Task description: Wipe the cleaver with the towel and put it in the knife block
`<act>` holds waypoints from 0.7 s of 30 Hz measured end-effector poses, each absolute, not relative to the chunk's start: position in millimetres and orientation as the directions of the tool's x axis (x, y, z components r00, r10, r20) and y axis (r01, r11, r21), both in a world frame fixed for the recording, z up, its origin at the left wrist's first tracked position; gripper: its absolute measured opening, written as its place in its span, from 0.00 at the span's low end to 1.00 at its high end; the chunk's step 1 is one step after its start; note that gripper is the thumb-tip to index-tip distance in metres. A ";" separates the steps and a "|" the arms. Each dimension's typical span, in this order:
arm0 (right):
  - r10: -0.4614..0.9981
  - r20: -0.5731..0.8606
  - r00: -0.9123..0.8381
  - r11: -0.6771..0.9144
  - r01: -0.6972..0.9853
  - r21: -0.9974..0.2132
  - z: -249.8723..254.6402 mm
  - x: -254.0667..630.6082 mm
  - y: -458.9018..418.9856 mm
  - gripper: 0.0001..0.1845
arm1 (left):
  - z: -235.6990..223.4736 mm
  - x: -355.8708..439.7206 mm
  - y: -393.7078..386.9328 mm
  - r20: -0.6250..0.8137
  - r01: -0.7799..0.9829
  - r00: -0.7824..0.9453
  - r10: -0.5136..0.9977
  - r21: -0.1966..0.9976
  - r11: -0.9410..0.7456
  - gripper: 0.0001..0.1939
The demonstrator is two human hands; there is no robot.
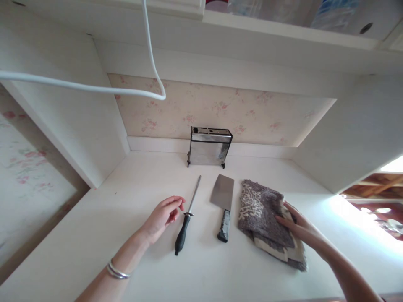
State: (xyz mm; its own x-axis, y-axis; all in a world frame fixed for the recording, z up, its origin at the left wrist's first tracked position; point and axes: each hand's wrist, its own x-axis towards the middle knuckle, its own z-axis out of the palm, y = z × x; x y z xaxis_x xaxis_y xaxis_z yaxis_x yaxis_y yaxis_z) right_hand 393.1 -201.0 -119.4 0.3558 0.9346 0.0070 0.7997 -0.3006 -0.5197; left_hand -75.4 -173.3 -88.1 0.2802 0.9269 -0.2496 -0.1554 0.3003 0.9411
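Observation:
My left hand (163, 216) is just above the white counter with loosely curled fingers and nothing in them. Beside its fingertips lies a honing steel (183, 230), its black handle toward me and its metal rod pointing away. A cleaver (224, 195) rests flat to the right of the steel, with a worn black and grey handle nearest me. Farther right is a folded grey-brown and cream towel (261, 214). At the towel's right side, my right hand (297, 224) has its thumb on top and its other fingers at the fold, partly hidden.
A narrow metal knife block (209, 149) with black edges and slots on top stands against the back wall. White side panels (340, 126) flank the counter (151, 268). A white cable (126, 90) hangs at upper left, and a cabinet shelf (283, 31) overhangs above.

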 end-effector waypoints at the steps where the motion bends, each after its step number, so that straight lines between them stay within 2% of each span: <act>1: 0.939 0.031 0.343 -0.292 0.842 -0.453 -117.1 395.4 -198.9 0.42 | -89.2 -75.4 -172.7 -0.256 -0.145 0.285 0.924 0.941 0.306 0.12; 4: 0.901 0.232 0.367 -0.300 0.913 -0.277 -95.7 384.9 -195.2 0.40 | -91.6 -78.4 -170.1 -0.280 -0.082 0.290 0.915 0.946 0.315 0.13; 6: 0.866 0.369 0.337 -0.260 0.935 -0.243 -75.2 359.7 -197.6 0.34 | -93.1 -82.1 -166.8 -0.296 -0.036 0.278 0.914 0.947 0.318 0.14; 7: 0.886 0.366 0.284 -0.196 0.945 -0.260 -65.3 342.3 -200.3 0.29 | -94.1 -84.0 -164.9 -0.303 -0.024 0.269 0.914 0.947 0.321 0.14; 9: 0.981 0.195 -0.008 0.059 0.965 -0.256 -49.4 302.1 -206.7 0.20 | -96.3 -86.6 -161.3 -0.314 -0.025 0.267 0.911 0.943 0.332 0.15; 11: 0.937 -0.020 -0.348 0.334 0.913 -0.232 -41.8 262.9 -211.4 0.17 | -98.1 -87.6 -159.6 -0.316 -0.033 0.281 0.906 0.941 0.338 0.15; 12: 0.900 -0.071 -0.431 0.409 0.889 -0.207 -41.4 246.5 -212.0 0.16 | -98.5 -87.5 -159.7 -0.313 -0.030 0.291 0.904 0.942 0.335 0.15; 14: 0.843 -0.135 -0.521 0.508 0.853 -0.116 -45.8 222.9 -209.3 0.21 | -98.1 -87.0 -161.6 -0.304 -0.010 0.305 0.902 0.946 0.323 0.15; 17: 0.810 -0.169 -0.562 0.571 0.821 0.005 -57.7 208.6 -198.5 0.27 | -96.2 -86.8 -166.1 -0.310 0.033 0.313 0.898 0.948 0.316 0.15; 21: 0.786 -0.208 -0.582 0.605 0.794 0.061 -68.0 207.2 -188.7 0.22 | -97.9 -87.1 -168.9 -0.298 0.077 0.318 0.900 0.954 0.288 0.15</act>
